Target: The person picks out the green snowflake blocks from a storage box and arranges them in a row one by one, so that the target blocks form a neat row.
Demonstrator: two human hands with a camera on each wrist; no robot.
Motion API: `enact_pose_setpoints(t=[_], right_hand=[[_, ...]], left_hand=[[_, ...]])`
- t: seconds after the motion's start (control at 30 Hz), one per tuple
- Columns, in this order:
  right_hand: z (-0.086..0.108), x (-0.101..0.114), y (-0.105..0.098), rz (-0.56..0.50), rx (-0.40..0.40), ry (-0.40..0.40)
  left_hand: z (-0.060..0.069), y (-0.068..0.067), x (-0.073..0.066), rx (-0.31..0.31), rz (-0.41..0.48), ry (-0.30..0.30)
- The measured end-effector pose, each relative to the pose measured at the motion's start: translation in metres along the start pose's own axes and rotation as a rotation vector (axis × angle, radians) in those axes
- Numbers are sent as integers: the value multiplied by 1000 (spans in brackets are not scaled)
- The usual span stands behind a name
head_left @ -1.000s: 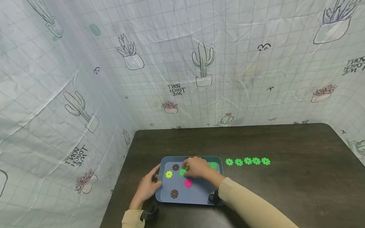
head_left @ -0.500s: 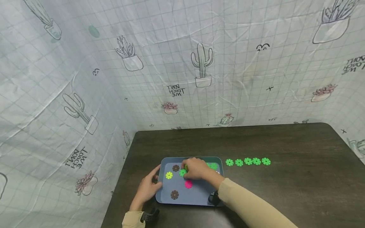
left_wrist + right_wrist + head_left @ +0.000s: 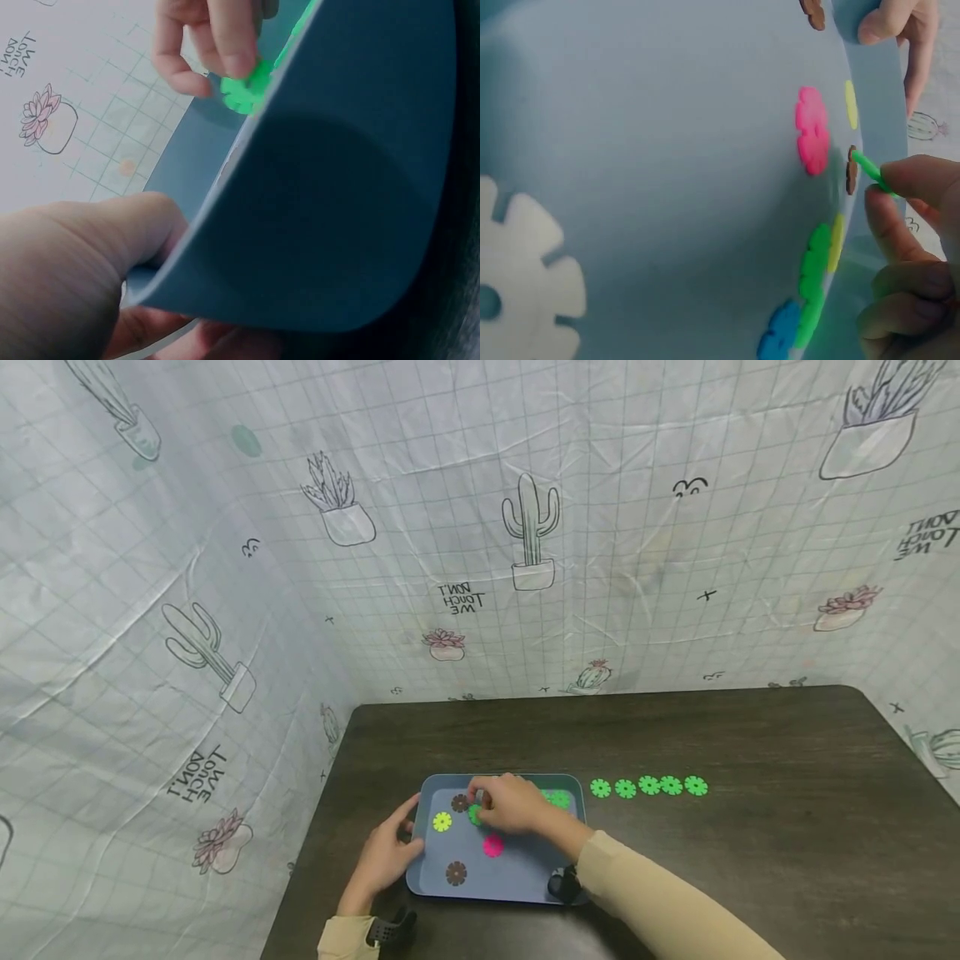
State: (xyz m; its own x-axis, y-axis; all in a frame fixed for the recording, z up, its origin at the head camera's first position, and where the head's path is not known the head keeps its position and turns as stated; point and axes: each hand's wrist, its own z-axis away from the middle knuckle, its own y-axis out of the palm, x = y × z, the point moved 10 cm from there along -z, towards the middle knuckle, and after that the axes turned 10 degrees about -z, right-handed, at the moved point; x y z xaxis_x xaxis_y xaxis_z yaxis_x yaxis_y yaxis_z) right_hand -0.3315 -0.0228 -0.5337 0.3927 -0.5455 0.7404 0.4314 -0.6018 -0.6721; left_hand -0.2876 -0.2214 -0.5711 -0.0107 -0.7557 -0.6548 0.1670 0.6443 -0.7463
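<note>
The blue-grey tray [image 3: 517, 878] lies on the dark table, and my left hand [image 3: 385, 853] grips its left rim. In the left wrist view, the thumb is at the rim and fingers show underneath. Over the tray's far half, my right hand [image 3: 513, 803] pinches a green notched flower-shaped disc [image 3: 872, 172] between thumb and finger, tilted on edge. Around it in the tray are a pink disc [image 3: 492, 846], a yellow disc [image 3: 442, 822], two brown discs [image 3: 456, 872], and green discs [image 3: 558, 798]. The right wrist view also has a blue disc [image 3: 778, 330] and a white disc [image 3: 532, 262].
Right of the tray, several green discs [image 3: 648, 786] lie in a row on the dark wooden table [image 3: 750, 860]. A pale curtain [image 3: 600, 527] with cactus drawings hangs behind the table and at its left. Dark straps [image 3: 390, 928] sit at the wrists.
My right fingers have shifted slightly and now pinch the green disc. The yellow-green patch at those fingertips no longer shows in the head view. My left hand stays on the tray.
</note>
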Motion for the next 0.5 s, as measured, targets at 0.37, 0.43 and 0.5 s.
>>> enact_pose_setpoints(t=[0.37,0.43,0.5], right_hand=[[11,0,-32,-146,-52,2],[15,-4,-38,-168,-64,21],[18,-9,-44,-185,-81,30]], left_hand=[[-1,0,0,8,8,-1],[-1,0,0,6,11,-5],[0,-2,-1,4,12,-1]])
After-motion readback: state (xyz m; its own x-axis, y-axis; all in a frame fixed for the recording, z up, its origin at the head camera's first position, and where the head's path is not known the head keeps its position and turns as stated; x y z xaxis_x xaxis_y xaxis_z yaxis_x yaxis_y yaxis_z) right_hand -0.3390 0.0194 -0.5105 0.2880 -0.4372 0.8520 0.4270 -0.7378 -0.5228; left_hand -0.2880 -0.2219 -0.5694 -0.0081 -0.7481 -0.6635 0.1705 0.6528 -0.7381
